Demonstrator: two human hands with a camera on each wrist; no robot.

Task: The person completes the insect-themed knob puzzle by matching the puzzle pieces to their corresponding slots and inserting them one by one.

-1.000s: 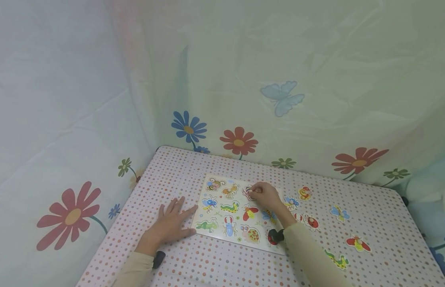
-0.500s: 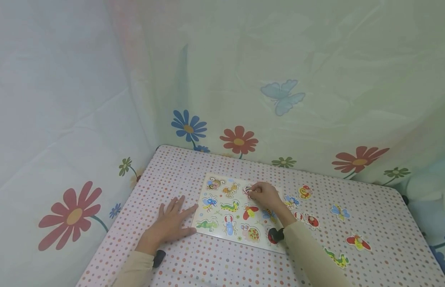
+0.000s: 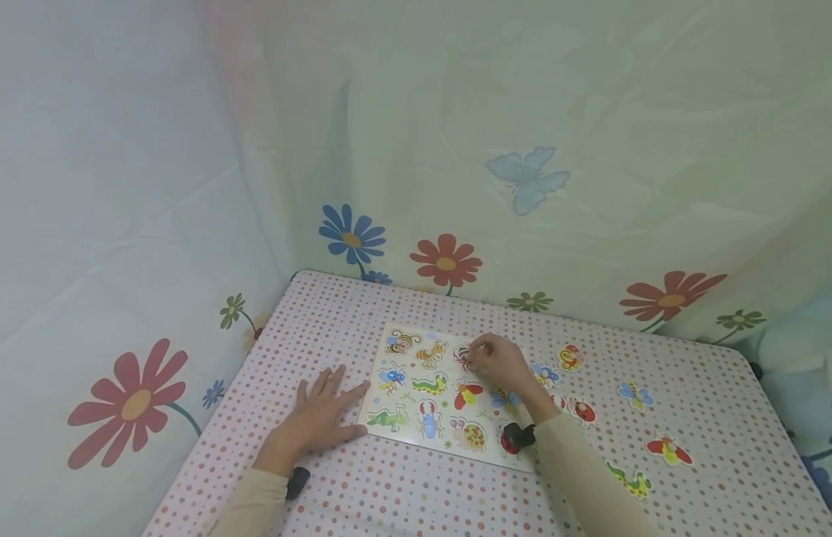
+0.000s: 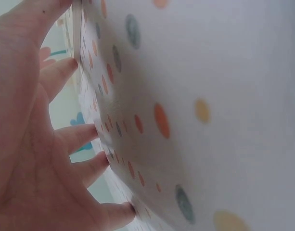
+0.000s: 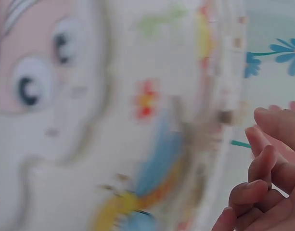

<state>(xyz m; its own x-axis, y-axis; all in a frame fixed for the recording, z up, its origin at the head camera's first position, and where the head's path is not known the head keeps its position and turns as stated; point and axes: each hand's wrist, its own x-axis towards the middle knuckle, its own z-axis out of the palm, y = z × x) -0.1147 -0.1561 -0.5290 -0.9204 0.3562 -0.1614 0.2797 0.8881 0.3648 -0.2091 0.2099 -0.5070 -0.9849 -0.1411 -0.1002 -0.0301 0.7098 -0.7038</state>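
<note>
A white insect puzzle board [image 3: 416, 400] lies on the dotted tabletop. My left hand [image 3: 322, 418] is flat on the cloth at the board's left side, fingers spread, with the index finger and thumb at its edge. My right hand [image 3: 503, 369] is over the board's upper right part, its fingers loosely curled beside a red striped beetle piece [image 3: 462, 356] that lies on the board. In the right wrist view the fingers [image 5: 253, 192] are bent, with nothing showing between them. A bee piece [image 3: 401, 343] and an orange ant piece [image 3: 429, 356] are along the board's top row.
Loose insect pieces lie right of the board: a caterpillar [image 3: 628, 481], a red-winged bug [image 3: 669, 451], a blue-winged bee [image 3: 635, 395], a ladybug [image 3: 581, 411] and a small red-and-yellow one [image 3: 569, 357]. Flower-printed fabric [image 3: 416, 149] stands behind the table.
My right hand has shifted slightly, its fingers easing back from the striped beetle piece, which shows more fully now. The left hand stays where it was.
</note>
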